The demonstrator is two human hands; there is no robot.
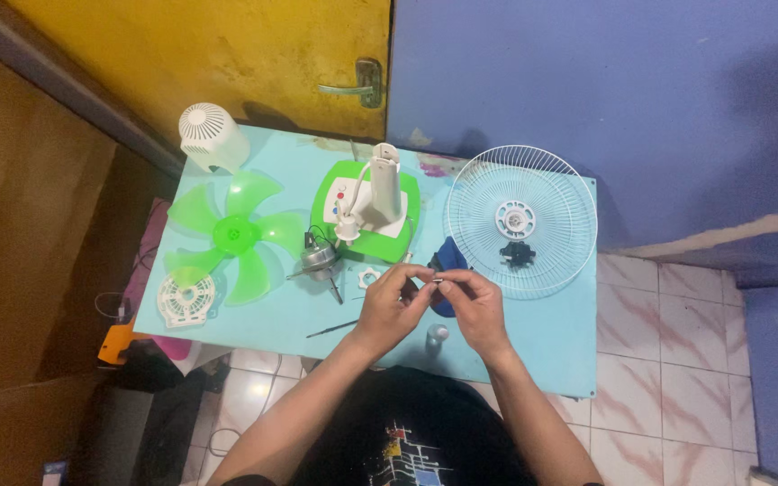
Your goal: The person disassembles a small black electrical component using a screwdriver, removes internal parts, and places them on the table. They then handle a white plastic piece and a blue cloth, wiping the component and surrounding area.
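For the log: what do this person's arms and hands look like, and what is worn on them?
Both forearms are bare to the elbow, with no sleeves in view. The left hand and right hand wear no gloves; no ring, watch or bracelet can be made out. Below them shows a black T-shirt with a colourful printed graphic on the chest.

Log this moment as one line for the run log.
left hand and right hand: pinching small metal part | fan motor beside green fan blade | table
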